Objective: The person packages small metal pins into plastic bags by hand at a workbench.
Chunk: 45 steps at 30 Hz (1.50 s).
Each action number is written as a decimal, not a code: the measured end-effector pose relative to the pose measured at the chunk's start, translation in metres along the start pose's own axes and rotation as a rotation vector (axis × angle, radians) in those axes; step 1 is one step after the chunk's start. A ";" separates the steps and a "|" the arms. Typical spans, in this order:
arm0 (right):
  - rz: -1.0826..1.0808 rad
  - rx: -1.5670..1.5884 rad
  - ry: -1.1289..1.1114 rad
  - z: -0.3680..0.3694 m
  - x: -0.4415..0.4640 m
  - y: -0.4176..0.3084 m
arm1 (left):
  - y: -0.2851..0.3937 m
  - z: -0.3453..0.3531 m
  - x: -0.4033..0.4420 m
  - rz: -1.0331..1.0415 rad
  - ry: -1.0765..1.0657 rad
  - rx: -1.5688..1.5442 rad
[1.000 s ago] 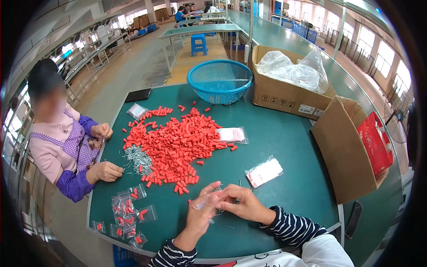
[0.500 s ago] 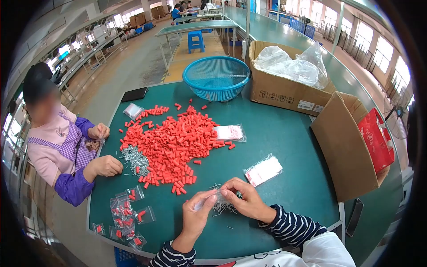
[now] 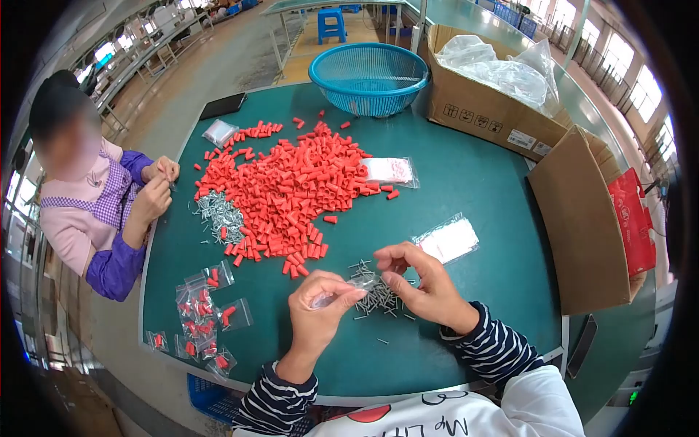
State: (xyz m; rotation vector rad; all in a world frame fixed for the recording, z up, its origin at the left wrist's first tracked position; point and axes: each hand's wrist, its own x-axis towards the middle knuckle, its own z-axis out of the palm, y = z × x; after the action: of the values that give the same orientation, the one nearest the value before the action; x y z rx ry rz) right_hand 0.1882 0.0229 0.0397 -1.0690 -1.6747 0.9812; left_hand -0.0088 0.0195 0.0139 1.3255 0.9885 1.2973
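My left hand (image 3: 320, 309) is closed, pinching a small clear plastic bag (image 3: 329, 297) between thumb and fingers. Just to its right, my right hand (image 3: 429, 288) has its thumb and forefinger apart, with nothing visible between them. A small pile of metal screws (image 3: 382, 300) lies beneath and between both hands. Beyond them spreads a large heap of red plastic sleeves (image 3: 291, 193). Several filled zip bags (image 3: 196, 313) with red sleeves inside lie to the left of my left hand. A stack of unfilled bags (image 3: 448, 240) rests past my right hand.
Across the left edge, a co-worker (image 3: 95, 197) holds both hands together beside another screw pile (image 3: 218, 216). A blue basket (image 3: 369, 80) stands at the back. Cardboard boxes (image 3: 466, 120) line the right side, one holding a red bag (image 3: 632, 218). A dark phone (image 3: 223, 106) lies far left.
My right hand has come off the plastic bag and its fingers have spread; my left hand still holds the bag. The co-worker's hands have come together. The view has tilted down.
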 end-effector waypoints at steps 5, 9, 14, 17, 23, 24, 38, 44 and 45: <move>-0.004 -0.014 0.020 -0.005 0.002 0.004 | -0.002 0.004 0.001 0.013 0.009 0.033; 0.012 -0.019 0.050 -0.011 0.004 0.005 | -0.002 0.005 0.001 -0.020 -0.016 0.120; 0.032 -0.066 0.045 -0.021 0.007 0.003 | -0.003 0.005 0.002 0.009 -0.029 0.196; -0.008 -0.230 0.086 -0.039 0.019 -0.001 | -0.005 0.006 0.002 0.015 -0.017 0.144; -0.212 -0.758 0.080 -0.074 0.060 0.026 | -0.014 0.004 0.000 -0.085 -0.019 -0.082; -0.217 -0.779 0.078 -0.074 0.066 0.032 | -0.014 0.005 0.000 -0.096 0.001 -0.156; -0.174 -0.884 -0.225 -0.062 0.110 0.072 | -0.003 0.002 0.004 -0.132 0.066 0.051; 0.003 -0.871 -0.388 -0.058 0.103 0.055 | -0.009 0.002 0.004 -0.108 0.071 0.063; 0.010 -0.862 -0.400 -0.057 0.101 0.053 | -0.009 0.003 0.004 -0.107 0.067 0.041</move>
State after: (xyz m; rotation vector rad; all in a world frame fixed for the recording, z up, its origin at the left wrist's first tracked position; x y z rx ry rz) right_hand 0.2312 0.1428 0.0331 -1.4790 -2.5329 0.4675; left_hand -0.0050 0.0247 0.0065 1.2492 1.1225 1.2530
